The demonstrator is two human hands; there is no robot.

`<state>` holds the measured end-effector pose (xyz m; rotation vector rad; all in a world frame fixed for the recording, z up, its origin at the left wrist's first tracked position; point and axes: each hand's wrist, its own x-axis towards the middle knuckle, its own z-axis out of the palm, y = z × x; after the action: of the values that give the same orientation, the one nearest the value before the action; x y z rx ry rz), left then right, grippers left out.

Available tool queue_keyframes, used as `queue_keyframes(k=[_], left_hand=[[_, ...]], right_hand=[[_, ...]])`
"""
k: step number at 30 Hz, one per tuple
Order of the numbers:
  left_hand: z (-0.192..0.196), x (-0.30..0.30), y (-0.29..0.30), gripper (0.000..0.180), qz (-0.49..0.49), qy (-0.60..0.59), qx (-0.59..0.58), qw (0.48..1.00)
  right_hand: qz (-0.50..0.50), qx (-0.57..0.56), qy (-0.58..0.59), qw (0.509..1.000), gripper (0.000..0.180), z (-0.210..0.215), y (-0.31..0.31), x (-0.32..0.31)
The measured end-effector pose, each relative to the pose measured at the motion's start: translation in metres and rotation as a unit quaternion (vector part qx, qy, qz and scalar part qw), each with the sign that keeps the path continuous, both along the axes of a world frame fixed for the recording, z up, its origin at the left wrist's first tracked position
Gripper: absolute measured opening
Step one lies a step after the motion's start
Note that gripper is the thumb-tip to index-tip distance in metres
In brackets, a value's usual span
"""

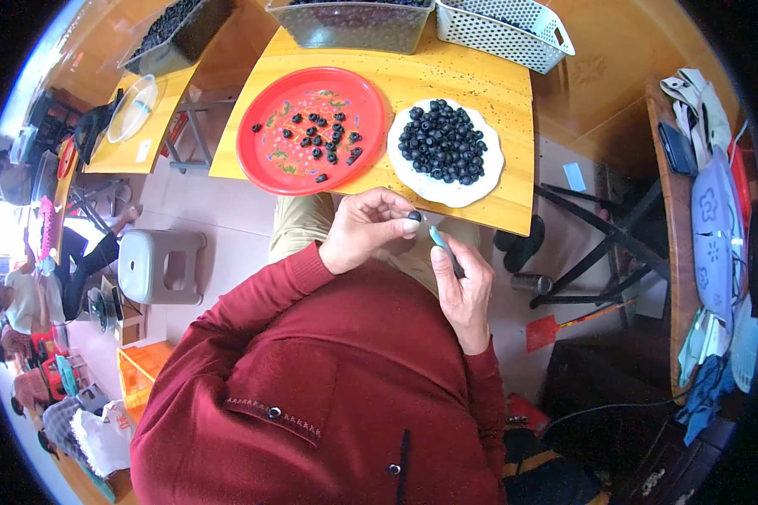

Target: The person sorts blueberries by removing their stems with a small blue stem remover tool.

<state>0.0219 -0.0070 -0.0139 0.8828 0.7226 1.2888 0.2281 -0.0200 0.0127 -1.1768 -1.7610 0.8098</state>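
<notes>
My left hand (364, 229) pinches one small dark round fruit (414, 216) between its fingertips, just below the table's near edge. Close beside it, my right hand (464, 282) grips a thin tool with a light blue handle (439, 238), its tip pointing at the fruit. On the yellow wooden table (446, 76), a white plate (445, 190) holds a heap of whole dark fruits (443, 141). Left of it, a red patterned plate (265, 156) carries several scattered dark pieces (324, 136).
A grey crate (354, 29) and a white perforated basket (504, 29) stand at the table's far side. A grey plastic stool (160, 265) sits on the floor to my left. A second table (139, 139) holds a clear lid and a bin. A cluttered shelf (703, 219) stands right. Other people sit far left.
</notes>
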Motion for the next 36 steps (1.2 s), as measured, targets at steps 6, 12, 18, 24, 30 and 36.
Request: queue_keyframes(k=[6,12,18,24,30,36], left_hand=[[0.004,-0.001,-0.004,0.018,0.000,0.056,-0.007,0.998],[0.007,0.000,-0.006,0.017,0.003,0.065,-0.004,0.998],[0.010,0.002,-0.008,0.017,0.009,0.101,0.009,0.995],[0.014,0.002,-0.011,0.015,0.008,0.111,0.053,0.992],[0.023,0.002,-0.011,0.013,-0.009,0.122,0.074,0.990],[0.029,0.002,-0.011,0.010,-0.027,0.115,0.103,0.988]], right_hand=[[-0.001,0.000,-0.020,1.000,0.032,0.004,-0.003,0.001],[0.003,0.014,-0.034,0.999,0.030,0.006,-0.005,0.003],[0.003,0.025,-0.043,0.999,0.031,0.007,-0.008,0.006],[0.011,0.036,-0.041,0.998,0.030,0.006,-0.009,0.009],[0.009,0.032,-0.021,0.999,0.027,0.008,-0.011,0.011],[0.008,0.021,-0.017,1.000,0.027,0.012,-0.013,0.012]])
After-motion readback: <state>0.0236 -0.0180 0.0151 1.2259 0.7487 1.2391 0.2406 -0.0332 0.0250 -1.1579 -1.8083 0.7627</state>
